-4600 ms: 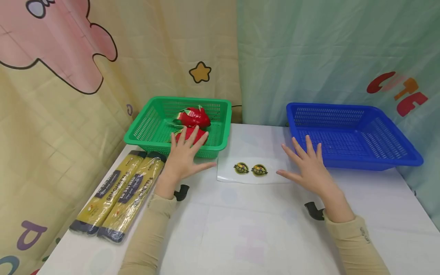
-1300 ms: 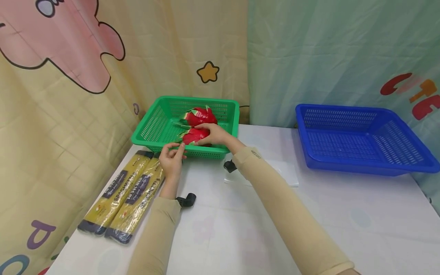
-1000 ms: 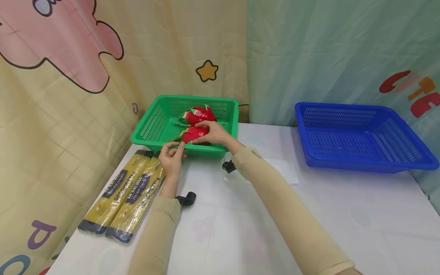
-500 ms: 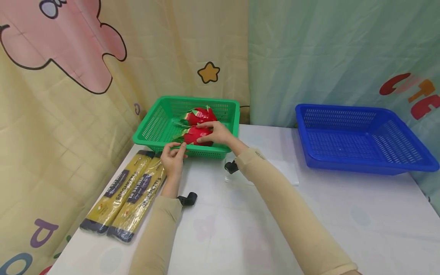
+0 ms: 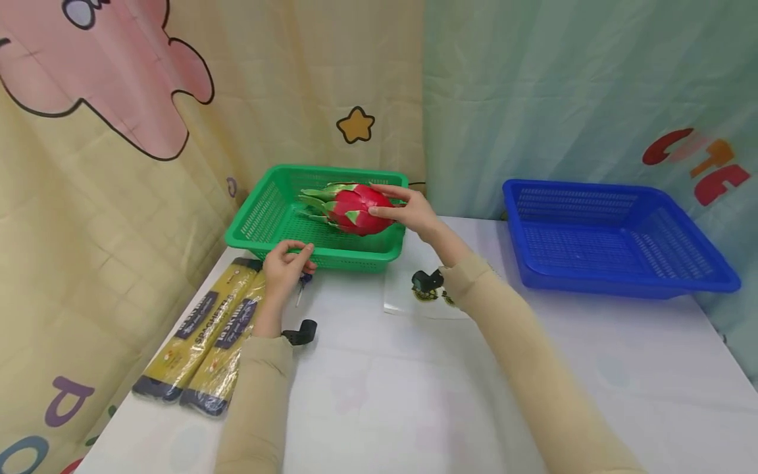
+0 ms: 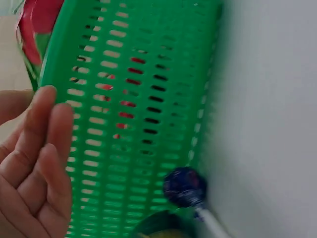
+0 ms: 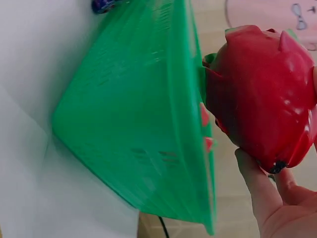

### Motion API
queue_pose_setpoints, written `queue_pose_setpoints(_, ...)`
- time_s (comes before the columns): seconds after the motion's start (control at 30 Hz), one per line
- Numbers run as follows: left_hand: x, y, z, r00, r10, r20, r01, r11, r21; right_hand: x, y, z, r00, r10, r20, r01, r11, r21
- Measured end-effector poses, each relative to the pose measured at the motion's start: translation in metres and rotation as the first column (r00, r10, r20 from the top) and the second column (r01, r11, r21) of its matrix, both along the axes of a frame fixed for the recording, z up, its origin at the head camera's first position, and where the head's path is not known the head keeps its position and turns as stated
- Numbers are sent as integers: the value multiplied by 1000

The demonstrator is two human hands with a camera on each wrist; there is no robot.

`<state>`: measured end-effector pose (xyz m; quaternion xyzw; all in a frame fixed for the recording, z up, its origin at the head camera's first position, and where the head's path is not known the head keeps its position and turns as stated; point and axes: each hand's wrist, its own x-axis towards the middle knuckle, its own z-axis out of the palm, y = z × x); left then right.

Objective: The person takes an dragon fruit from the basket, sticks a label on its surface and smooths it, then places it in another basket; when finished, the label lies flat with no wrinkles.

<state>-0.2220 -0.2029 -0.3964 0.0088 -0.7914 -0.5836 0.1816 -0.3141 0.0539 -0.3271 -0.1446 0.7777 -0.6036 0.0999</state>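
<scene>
My right hand (image 5: 408,207) grips a red dragon fruit (image 5: 361,214) with green scales, thumb on the near side and fingers over the far side. It is held above the green basket (image 5: 355,260), its leafy end to the left. In the right wrist view the dragon fruit (image 7: 262,94) is raised beside the basket's rim, stem scar down. A second dragon fruit is mostly hidden behind it; red shows through the slots in the left wrist view. My left hand (image 5: 287,263) pinches the basket's front rim, other fingers (image 6: 59,173) curled outside the wall.
Two spaghetti packs (image 5: 204,329) lie left of the basket. A blue-wrapped lollipop (image 6: 185,187) with a white stick lies against the basket's front. A clear flat packet (image 5: 397,296) with round badges lies under my right wrist. A blue basket (image 5: 628,280) stands right.
The nearer dragon fruit has been lifted from the green basket by my right hand, up and slightly right. Earlier both hands were spread over the table; my left hand has since taken the rim.
</scene>
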Motion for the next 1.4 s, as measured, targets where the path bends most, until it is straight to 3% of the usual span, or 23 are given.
queue_pose_setpoints(0.1, 7, -3, 13, 999, 15, -39, -23, 979, -204, 12, 24, 4, 1000, -30, 3, 30, 998, -57)
queue_pose_setpoints(0.2, 13, 4, 24, 983, 30, -182, -80, 957, -278, 33, 48, 6, 998, -68, 7, 68, 993, -94)
queue_pose_setpoints(0.27, 18, 13, 33, 955, 2, -296, -87, 957, -275, 49, 63, 6, 997, -72, 1, 72, 992, -105)
queue_pose_setpoints(0.4, 27, 38, 48, 877, -97, -471, -40, 961, -273, 83, 91, -2, 1000, -24, -1, 24, 994, -109)
queue_pose_setpoints(0.5, 32, 54, 53, 827, -179, -533, 18, 956, -293, 106, 108, -14, 1000, 13, 4, -13, 995, -96)
queue_pose_setpoints(0.57, 36, 63, 55, 805, -236, -545, 64, 947, -316, 120, 117, -24, 999, 33, -5, -34, 995, -90)
queue_pose_setpoints(0.67, 43, 74, 55, 795, -350, -496, 180, 916, -358, 136, 128, -38, 997, 66, -30, -68, 995, -70)
queue_pose_setpoints(0.73, 47, 82, 53, 794, -445, -415, 292, 877, -382, 144, 132, -47, 995, 89, -39, -91, 994, -64)
queue_pose_setpoints(0.83, 52, 95, 46, 776, -586, -234, 467, 783, -410, 153, 136, -59, 994, 106, -40, -108, 993, -53)
queue_pose_setpoints(0.9, 54, 105, 40, 747, -655, -117, 556, 711, -431, 158, 138, -66, 993, 112, -41, -113, 993, -44)
queue_pose_setpoints(0.97, 54, 112, 33, 718, -695, -28, 613, 651, -448, 160, 137, -72, 992, 118, -45, -120, 992, -34)
queue_pose_setpoints(1.03, 54, 117, 26, 695, -719, 22, 647, 612, -455, 161, 136, -77, 991, 129, -43, -131, 991, -31)
queue_pose_setpoints(1.13, 52, 121, 19, 678, -733, 63, 677, 588, -444, 160, 135, -85, 987, 153, -48, -154, 988, -18)
queue_pose_setpoints(1.4, 50, 125, 10, 660, -738, 141, 693, 526, -492, 159, 133, -96, 973, 205, -105, -203, 979, 33)
